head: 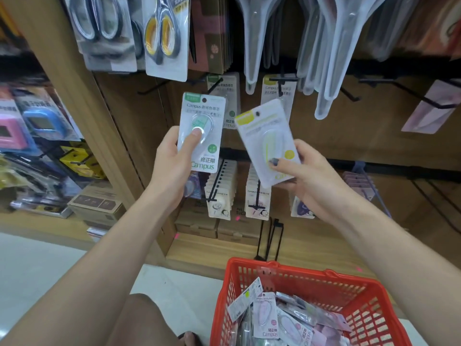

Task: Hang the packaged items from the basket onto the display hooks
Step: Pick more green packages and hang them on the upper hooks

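Observation:
My left hand (172,161) grips a green-labelled correction tape pack (203,113), upright, thumb pressed on its clear blister. My right hand (306,176) pinches a yellow-labelled pack (262,136), tilted left, by its lower corner. Both packs are raised in front of the display hooks. A black hook (215,86) carrying a green pack is just behind the left pack. Another hook (282,79) with a yellow-tagged pack sits above the right pack. The red basket (299,273) stands low on the floor, holding several more packs (269,318), mostly pink.
Scissors packs (164,33) and clear plastic sleeves (331,46) hang on the row above. Lower hooks carry rows of small packs (222,191). An empty black hook (399,91) juts out at right. Cardboard boxes (97,203) sit on the bottom shelf at left.

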Motion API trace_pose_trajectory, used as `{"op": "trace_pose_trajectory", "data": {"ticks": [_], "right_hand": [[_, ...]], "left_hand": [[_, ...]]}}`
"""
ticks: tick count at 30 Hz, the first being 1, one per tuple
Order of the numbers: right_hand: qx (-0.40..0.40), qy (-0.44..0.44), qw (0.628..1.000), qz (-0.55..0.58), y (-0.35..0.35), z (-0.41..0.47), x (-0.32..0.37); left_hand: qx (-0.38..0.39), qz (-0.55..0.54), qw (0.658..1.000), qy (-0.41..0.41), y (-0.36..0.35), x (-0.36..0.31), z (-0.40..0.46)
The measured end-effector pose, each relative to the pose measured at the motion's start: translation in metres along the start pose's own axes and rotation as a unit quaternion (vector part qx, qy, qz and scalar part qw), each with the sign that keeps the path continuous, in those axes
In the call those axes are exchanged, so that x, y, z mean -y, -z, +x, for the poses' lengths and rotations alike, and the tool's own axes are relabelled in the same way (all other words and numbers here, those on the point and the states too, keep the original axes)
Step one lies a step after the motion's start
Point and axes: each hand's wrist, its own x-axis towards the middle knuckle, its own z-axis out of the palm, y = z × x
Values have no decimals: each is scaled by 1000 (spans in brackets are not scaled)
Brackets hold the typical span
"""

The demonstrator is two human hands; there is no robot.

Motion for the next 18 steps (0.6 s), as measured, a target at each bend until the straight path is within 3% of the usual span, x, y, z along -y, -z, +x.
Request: {"op": "trace_pose_trajectory", "data": {"ticks": [5, 10, 18], "right_hand": [[-34, 13, 997, 75, -9, 1, 9], [-112, 22, 991, 72, -23, 2, 4], [-170, 61, 978, 102, -50, -2, 4]], "left_hand": [[4, 14, 1000, -20, 3, -1, -3], [-7, 6, 999, -31, 4, -2, -3], [-39, -12, 999, -8, -7, -14, 3]]}}
